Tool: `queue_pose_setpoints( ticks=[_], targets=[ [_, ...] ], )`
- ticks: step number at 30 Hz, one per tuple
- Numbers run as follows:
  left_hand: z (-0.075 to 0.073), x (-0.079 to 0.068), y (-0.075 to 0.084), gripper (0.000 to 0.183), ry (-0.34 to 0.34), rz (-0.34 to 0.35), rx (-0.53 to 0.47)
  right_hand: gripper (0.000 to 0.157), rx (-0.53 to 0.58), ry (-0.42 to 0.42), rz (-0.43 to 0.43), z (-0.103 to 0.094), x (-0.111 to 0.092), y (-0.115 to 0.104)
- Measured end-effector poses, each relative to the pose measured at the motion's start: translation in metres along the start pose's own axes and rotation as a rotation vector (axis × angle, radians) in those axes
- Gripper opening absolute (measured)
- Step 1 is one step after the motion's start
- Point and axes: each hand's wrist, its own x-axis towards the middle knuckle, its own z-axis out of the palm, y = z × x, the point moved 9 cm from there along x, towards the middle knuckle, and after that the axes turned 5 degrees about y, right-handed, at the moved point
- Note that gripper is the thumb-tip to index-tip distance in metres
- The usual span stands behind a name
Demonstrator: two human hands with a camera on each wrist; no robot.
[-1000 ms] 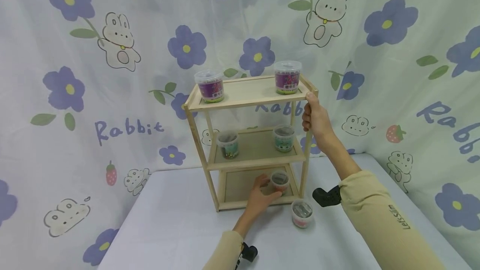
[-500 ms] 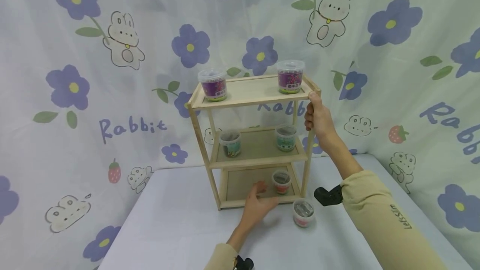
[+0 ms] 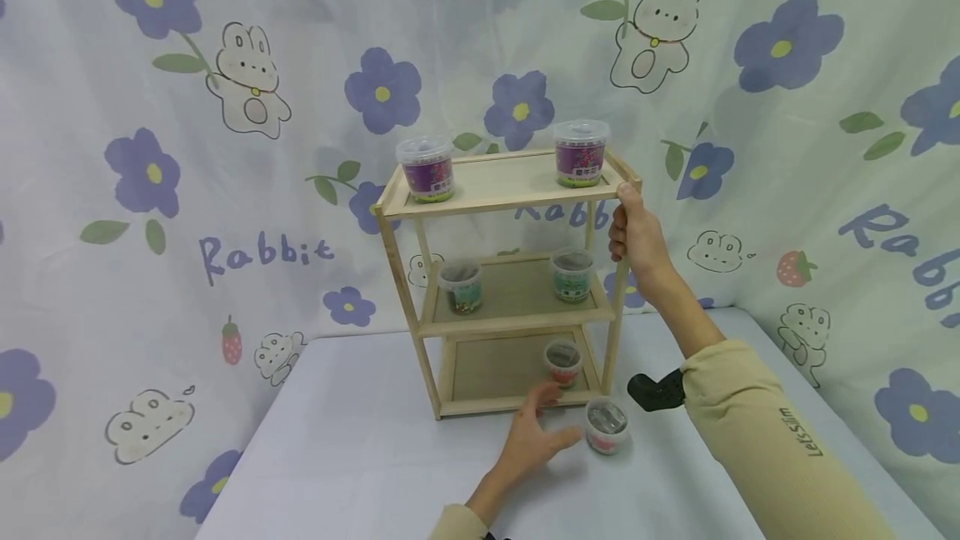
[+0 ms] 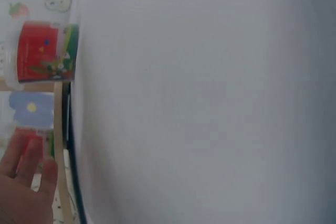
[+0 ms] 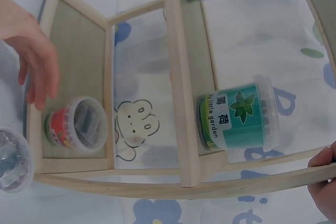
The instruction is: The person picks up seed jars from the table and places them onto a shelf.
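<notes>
My right hand (image 3: 637,236) grips the top right front corner of a three-tier wooden shelf (image 3: 517,323), fingers curled round the post. Just in front of the bottom tier is my left hand (image 3: 530,440), fingers apart and holding nothing. Its thumb points toward a small clear plastic tub with a red label (image 3: 606,426) on the table. Behind its fingertips, at the right of the bottom tier, stands another red-labelled tub (image 3: 562,363). The right wrist view shows this shelf tub (image 5: 76,124) upright on its tier and the left hand (image 5: 34,51) apart from it.
Two teal-labelled tubs, one left (image 3: 461,286) and one right (image 3: 572,275), stand on the middle tier. Two purple-labelled tubs, left (image 3: 426,169) and right (image 3: 581,154), stand on top. A white-covered table (image 3: 330,440) lies below a patterned curtain (image 3: 300,107).
My left hand has come away from the tub on the bottom tier and moved forward and right toward the tub on the table. The right hand keeps its grip on the shelf.
</notes>
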Motion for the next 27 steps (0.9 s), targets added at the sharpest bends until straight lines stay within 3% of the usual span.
queue_pose_setpoints(
  ticks=[7, 15, 21, 27],
  targets=[
    [0.011, 0.000, 0.001, 0.077, -0.023, -0.031, -0.021, 0.052, 0.001, -0.005, -0.010, 0.000, 0.000, 0.000],
    [0.020, 0.000, 0.003, 0.074, -0.024, 0.010, -0.016, 0.052, -0.003, -0.014, -0.020, 0.001, -0.001, -0.001],
    [0.029, 0.000, 0.002, 0.079, -0.049, -0.043, -0.017, 0.052, -0.002, -0.009, -0.013, 0.001, -0.001, 0.000],
    [0.037, 0.001, 0.002, 0.081, -0.057, -0.048, -0.021, 0.051, -0.002, -0.010, -0.016, 0.001, -0.001, -0.001]
  ],
)
